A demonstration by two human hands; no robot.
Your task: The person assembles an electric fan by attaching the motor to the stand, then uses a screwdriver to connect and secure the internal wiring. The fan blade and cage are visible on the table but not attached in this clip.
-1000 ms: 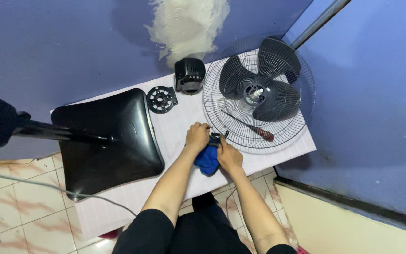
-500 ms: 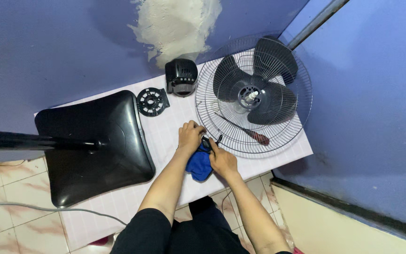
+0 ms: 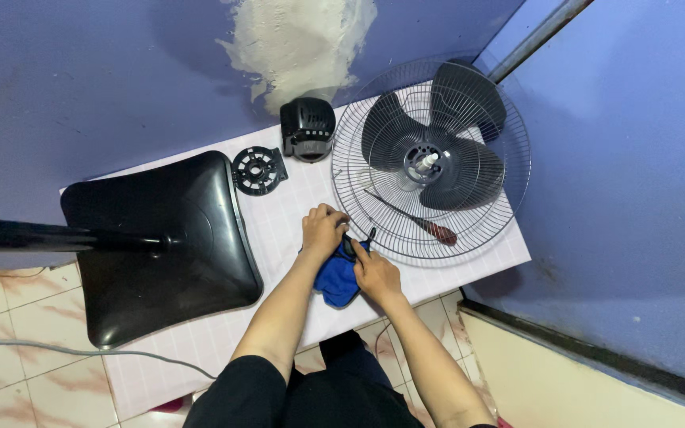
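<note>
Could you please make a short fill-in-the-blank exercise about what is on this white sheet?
1. Both hands, left and right, hold a cloth whose colour is ____.
2. The screwdriver with the red handle lies on the wire ____.
3. The fan blade is dark and has ____ wings.
4. The black base lies to the ____ of the hands.

Missing words: blue; grille; three; left

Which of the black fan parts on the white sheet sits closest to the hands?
The wire guard with the blades: its rim is right at the left hand and right hand. The round disc, motor cover and base lie farther off.
</note>
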